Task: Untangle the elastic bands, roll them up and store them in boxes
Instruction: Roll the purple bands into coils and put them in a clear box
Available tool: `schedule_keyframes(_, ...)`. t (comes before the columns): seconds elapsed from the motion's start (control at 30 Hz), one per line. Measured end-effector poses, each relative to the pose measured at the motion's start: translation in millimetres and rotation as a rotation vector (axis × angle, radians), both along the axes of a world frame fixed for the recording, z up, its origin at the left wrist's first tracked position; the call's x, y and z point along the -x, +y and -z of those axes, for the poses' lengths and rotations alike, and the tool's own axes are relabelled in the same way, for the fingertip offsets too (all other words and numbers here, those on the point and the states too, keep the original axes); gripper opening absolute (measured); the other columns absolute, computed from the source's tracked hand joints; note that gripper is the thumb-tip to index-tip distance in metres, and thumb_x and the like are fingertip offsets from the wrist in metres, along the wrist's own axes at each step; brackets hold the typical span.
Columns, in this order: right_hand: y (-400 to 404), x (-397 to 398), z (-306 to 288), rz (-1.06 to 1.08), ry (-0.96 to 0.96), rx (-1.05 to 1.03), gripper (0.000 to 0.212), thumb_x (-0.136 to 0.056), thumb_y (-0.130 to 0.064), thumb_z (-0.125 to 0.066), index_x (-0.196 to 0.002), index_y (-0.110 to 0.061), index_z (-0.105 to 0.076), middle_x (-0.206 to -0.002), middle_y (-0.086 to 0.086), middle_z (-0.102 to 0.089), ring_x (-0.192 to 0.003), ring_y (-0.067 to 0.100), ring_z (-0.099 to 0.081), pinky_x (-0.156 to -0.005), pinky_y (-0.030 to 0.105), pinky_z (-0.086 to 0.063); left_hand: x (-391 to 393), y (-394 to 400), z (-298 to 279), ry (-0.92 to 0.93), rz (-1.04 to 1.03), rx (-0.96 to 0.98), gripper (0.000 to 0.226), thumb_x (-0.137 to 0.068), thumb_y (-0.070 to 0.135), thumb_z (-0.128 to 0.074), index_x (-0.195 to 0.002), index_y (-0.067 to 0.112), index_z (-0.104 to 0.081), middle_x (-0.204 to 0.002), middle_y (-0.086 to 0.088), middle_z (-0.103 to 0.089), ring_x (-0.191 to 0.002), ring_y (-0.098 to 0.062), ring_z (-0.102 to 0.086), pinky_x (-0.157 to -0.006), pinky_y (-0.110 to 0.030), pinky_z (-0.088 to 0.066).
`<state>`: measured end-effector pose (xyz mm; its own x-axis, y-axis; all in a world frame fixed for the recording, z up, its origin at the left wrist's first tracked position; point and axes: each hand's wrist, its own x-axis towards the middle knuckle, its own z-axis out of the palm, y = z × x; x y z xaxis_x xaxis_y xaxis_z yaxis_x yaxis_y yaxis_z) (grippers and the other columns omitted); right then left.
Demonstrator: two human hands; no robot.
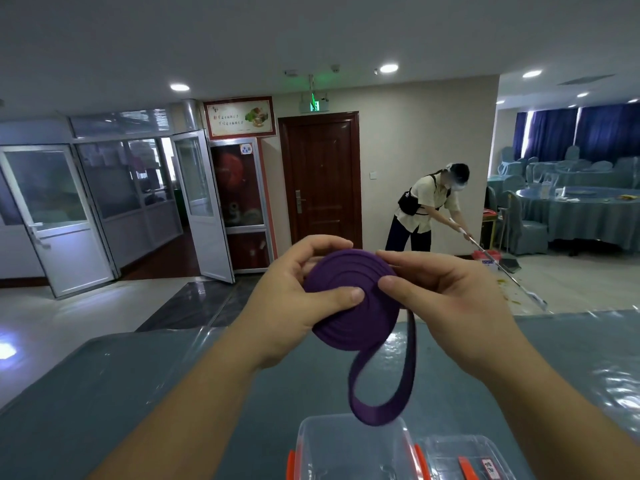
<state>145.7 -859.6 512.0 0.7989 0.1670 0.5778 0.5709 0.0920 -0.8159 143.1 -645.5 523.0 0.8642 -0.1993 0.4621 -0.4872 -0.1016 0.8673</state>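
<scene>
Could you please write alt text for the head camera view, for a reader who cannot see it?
Both hands, left hand and right hand, hold a mostly rolled purple elastic band, its loose loop hanging above a clear plastic box on a blue-grey table. Behind, a person sweeps the floor.

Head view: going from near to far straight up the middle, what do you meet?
Clear plastic box → hanging loop of the purple elastic band → rolled purple coil held by both hands → dark wooden door.
</scene>
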Motion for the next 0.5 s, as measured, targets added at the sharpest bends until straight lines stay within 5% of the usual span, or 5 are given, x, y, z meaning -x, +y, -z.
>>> schedule_keyframes(0.2,0,3,-2,-0.013,0.024,-0.018,0.033,-0.07,-0.017,-0.077,-0.103,-0.016,-0.078,-0.095,0.003,-0.082,-0.092,0.019,-0.079,-0.078,0.025,-0.063,0,8,-9,0.055,0.044,-0.076,0.048,-0.077,0.011,-0.084,-0.121,0.025,-0.071,-0.106,-0.008,-0.08,-0.099,-0.028,-0.077,-0.087,-0.045,-0.063)
schedule_keyframes(0.37,5,1,-3,0.027,0.077,-0.181,0.027,-0.08,-0.004,-0.074,-0.105,-0.014,-0.077,-0.092,0.002,-0.082,-0.085,0.014,-0.079,-0.071,0.019,-0.061,-4,-3,2,0.102,-0.043,0.251,0.052,-0.075,0.012,-0.087,-0.122,0.02,-0.066,-0.11,-0.009,-0.079,-0.101,-0.032,-0.077,-0.086,-0.05,-0.062)
schedule_keyframes(0.5,1,0,-1,0.068,0.102,-0.098,0.026,-0.081,-0.003,-0.076,-0.105,-0.012,-0.079,-0.093,0.005,-0.082,-0.089,0.021,-0.08,-0.075,0.023,-0.063,-4,-1,3,0.264,0.016,0.138,0.053,-0.076,0.007,-0.084,-0.126,0.014,-0.068,-0.113,-0.011,-0.078,-0.106,-0.033,-0.076,-0.09,-0.047,-0.063)
